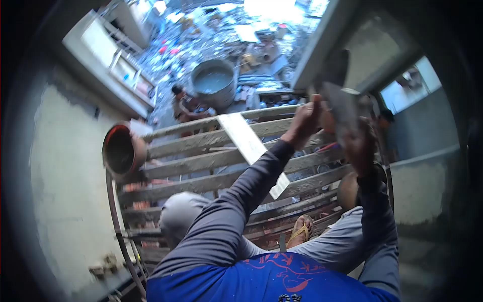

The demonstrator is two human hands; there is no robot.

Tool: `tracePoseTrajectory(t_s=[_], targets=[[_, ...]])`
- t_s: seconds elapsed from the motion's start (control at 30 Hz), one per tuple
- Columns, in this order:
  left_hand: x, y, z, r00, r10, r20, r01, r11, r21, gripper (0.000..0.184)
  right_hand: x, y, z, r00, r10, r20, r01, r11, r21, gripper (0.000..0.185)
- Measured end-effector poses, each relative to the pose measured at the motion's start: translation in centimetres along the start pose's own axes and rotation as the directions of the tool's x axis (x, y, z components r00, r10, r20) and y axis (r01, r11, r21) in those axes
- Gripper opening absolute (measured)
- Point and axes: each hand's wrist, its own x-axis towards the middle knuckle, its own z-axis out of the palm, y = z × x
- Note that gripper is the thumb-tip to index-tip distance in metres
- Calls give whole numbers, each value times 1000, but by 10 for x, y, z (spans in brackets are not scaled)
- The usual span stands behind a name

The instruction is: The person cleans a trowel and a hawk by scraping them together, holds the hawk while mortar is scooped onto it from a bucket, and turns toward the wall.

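Both of my hands are raised at the right of centre, over the slatted platform. My left hand [304,121] is closed with its thumb up, at the left side of a blurred grey flat tool [339,103]; what its fingers hold is hidden. My right hand [359,148] is wrapped round the lower part of this tool, smeared by motion. Left of my hands, a long pale board [251,146] lies slanted across the wooden slats [201,161]. My foot in a yellow-strapped sandal [301,231] rests on the slats between my bent knees.
A round bowl [121,151] sits at the platform's left corner; another rounded container [348,191] is by my right knee. Far below, a person [183,105] is beside a large round tub [214,83], with rubble beyond. Plastered walls [65,166] flank both sides.
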Motion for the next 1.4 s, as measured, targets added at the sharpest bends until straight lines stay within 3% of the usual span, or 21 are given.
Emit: tracePoseTrajectory(t_s=[0.03,0.1,0.13,0.23,0.43,0.5,0.53,0.63,0.67,0.7,0.8,0.87,1.0,1.1,1.13,1.37,1.4], targets=[[-2,11,-1,1000,6,-26,-4,998,65,79,5,-11,-7,999,4,-42,0,994,107,30],[-13,36,-3,995,101,-6,-101,992,78,79,-2,0,3,999,15,41,-17,999,42,35],[-4,23,2,961,263,-82,-242,948,206,79,-6,9,11,997,-15,77,14,1000,14,37],[-9,5,-6,988,154,10,-150,946,287,82,-17,22,36,989,-80,127,85,996,-27,42],[-18,11,-16,990,144,-1,-129,888,442,69,-16,15,52,994,-81,75,80,997,12,44],[-13,9,-12,988,152,38,-150,846,511,67,-14,15,49,991,-33,132,37,999,-32,49],[-13,4,-6,971,238,-30,-205,888,412,59,-14,18,51,991,-24,129,29,999,-38,50],[-16,20,-9,977,212,-8,-200,933,299,56,-9,11,44,992,46,121,-50,998,31,50],[-11,20,-11,988,151,37,-155,930,333,52,-5,15,44,996,42,80,-49,995,91,50],[-11,24,-13,996,14,91,-33,977,209,48,-7,17,44,998,44,43,-50,987,152,50],[-4,22,-19,964,127,233,-180,958,222,39,0,15,18,992,124,25,-126,981,149,41],[0,13,-21,975,68,211,-113,972,207,33,2,12,7,995,94,-31,-87,979,184,35],[-7,16,-22,987,31,157,-61,980,191,24,-12,10,8,997,55,-48,-51,995,81,33],[-8,22,-12,993,-26,116,17,997,74,16,-4,-1,17,994,-73,-79,76,997,32,35],[-14,33,-9,990,-74,118,72,997,18,15,-4,-3,24,999,-47,16,47,999,-27,35],[-21,21,-11,984,-173,54,178,974,-138,10,6,-4,18,994,35,-103,-17,986,165,33],[-20,20,-13,983,-177,40,181,969,-167,10,5,-6,22,999,0,-38,5,991,130,32]])
